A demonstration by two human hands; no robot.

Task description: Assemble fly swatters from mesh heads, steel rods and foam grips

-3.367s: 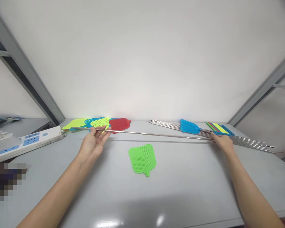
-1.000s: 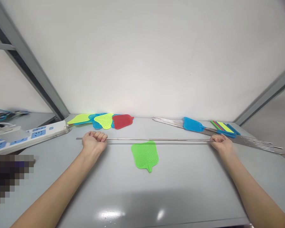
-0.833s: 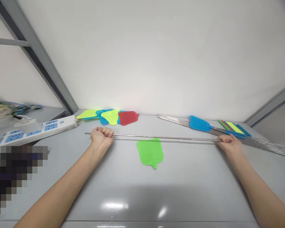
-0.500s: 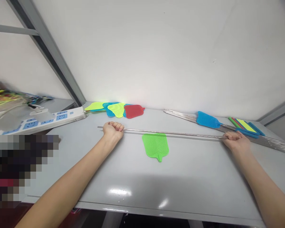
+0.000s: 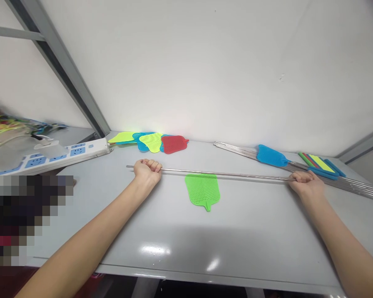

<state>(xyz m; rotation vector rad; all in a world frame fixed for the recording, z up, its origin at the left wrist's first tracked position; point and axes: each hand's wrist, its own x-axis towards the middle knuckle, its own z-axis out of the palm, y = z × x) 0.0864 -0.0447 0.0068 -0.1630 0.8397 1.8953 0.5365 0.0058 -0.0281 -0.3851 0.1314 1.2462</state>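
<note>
The left hand (image 5: 147,169) and right hand (image 5: 306,182) each have their grip curled around a thin metal rod (image 5: 220,173), which spans left to right over the far edge of a green mesh paddle (image 5: 202,191) on the counter (image 5: 251,248). Far left lie a red paddle (image 5: 174,144), overlapping yellow and blue ones, and a white power strip (image 5: 93,145); far right, a blue paddle (image 5: 271,155) rests on bundled rods (image 5: 233,148) beside coloured tubes (image 5: 321,162), the right hand hiding part of the bundle.

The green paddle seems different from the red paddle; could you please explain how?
The green paddle lies apart, its far edge crossed in view by the metal rod; the red paddle sits in an overlapping pile. The green paddle's stem points toward the camera, the red paddle's to the right. Both are broad with short stems.
</note>
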